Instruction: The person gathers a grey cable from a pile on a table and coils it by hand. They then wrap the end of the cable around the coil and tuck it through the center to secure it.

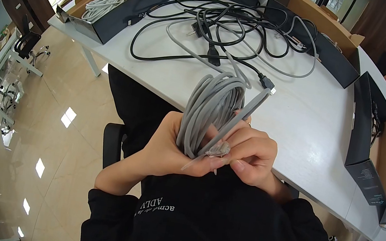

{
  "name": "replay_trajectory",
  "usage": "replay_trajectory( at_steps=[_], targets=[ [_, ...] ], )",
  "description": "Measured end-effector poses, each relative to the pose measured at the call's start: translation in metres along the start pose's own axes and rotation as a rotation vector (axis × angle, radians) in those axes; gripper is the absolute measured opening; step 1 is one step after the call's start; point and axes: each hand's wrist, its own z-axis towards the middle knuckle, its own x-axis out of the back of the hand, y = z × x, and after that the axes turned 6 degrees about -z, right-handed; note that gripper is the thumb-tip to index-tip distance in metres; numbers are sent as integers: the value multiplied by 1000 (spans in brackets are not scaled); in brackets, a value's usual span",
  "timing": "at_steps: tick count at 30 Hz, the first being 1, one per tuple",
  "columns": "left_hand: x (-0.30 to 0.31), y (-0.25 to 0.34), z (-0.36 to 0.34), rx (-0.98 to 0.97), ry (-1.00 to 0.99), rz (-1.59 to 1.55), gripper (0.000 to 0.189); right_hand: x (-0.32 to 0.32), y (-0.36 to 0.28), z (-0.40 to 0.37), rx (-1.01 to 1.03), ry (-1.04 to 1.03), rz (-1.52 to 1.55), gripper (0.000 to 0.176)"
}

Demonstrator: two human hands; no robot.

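A coiled grey cable is held up in front of my chest, just off the table's near edge. My left hand wraps round the lower left of the coil, its thumb pressed along the bottom. On the other side, my right hand is closed, thumb and bent fingers pinched close to the cable's pale plug end. A thin clear strip pokes out below the coil near my left thumb. The fingers behind the coil are partly hidden.
Tangled black cables lie on the white table, with a black plug beyond the coil. A box of pale cables stands left; more open boxes line the back and right. Other people sit further off.
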Motion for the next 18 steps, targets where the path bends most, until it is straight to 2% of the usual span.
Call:
replay_trajectory(
  at_steps=[18],
  targets=[
    [-4,-2,1,-70,-20,55,17,0,1,-1,4,10,-21,2]
  ],
)
